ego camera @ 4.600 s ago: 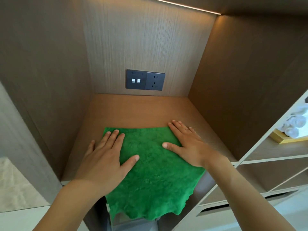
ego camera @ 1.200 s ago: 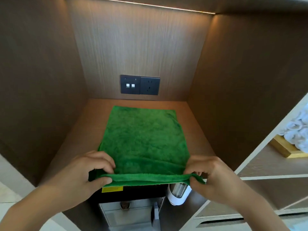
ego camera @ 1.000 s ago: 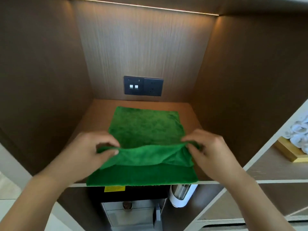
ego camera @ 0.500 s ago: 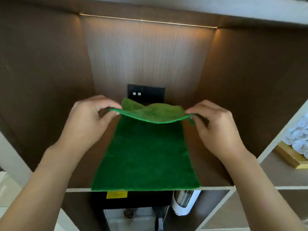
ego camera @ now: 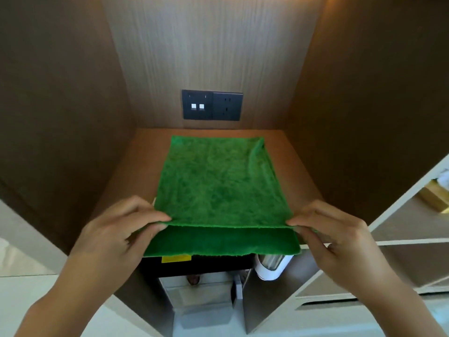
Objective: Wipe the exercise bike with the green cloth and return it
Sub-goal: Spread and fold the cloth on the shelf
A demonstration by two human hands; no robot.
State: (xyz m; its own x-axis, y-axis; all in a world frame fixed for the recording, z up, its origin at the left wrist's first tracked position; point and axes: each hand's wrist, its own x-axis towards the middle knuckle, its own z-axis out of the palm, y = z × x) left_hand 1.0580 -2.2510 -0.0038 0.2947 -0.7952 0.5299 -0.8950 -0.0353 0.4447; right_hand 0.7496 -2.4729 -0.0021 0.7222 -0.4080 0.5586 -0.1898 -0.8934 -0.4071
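The green cloth (ego camera: 218,183) lies flat on the wooden shelf (ego camera: 298,166) of a wall niche, in two layers. Its upper layer ends just short of the shelf's front edge, and the lower layer sticks out a little past it. My left hand (ego camera: 116,237) pinches the near left corner of the upper layer between thumb and fingers. My right hand (ego camera: 335,237) pinches the near right corner the same way. Both hold that edge slightly above the lower layer. No exercise bike is in view.
A dark socket panel (ego camera: 212,105) sits on the niche's back wall. Wooden side walls close in left and right. Under the shelf stand a black appliance (ego camera: 194,263) and a white dispenser (ego camera: 272,266). Open shelves (ego camera: 401,229) with a yellow tray (ego camera: 435,193) are at the right.
Half a second ago both hands held a cloth edge lifted near the back wall. They have come back to the shelf's front edge, and the cloth now lies flat in two layers.
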